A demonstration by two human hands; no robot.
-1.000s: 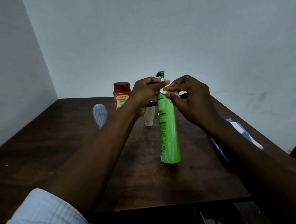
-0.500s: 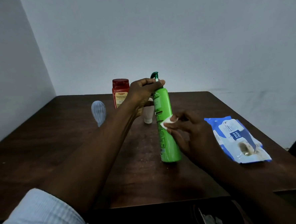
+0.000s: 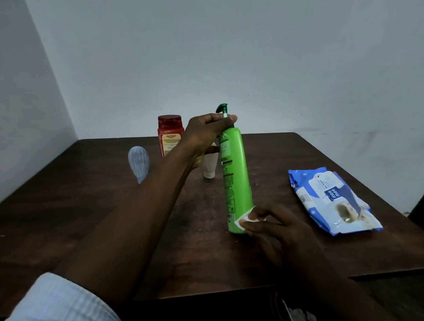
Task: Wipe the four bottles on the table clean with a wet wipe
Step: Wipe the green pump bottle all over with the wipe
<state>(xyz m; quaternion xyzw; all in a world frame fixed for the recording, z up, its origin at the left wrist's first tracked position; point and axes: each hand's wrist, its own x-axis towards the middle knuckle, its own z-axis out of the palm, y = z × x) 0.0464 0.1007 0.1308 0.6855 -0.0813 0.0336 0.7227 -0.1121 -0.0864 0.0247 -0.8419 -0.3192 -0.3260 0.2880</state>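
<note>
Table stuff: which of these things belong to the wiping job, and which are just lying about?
In the job: green pump bottle, gripped at the top by the left hand; wet wipe, pressed to its base by the right hand; red jar, pale blue bottle, white tube, waiting behind.
Lying about: wipes pack, flat on the table.

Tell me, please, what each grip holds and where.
The left grip holds the green bottle by its neck; the right grip pinches a wipe against the bottle's base.
</note>
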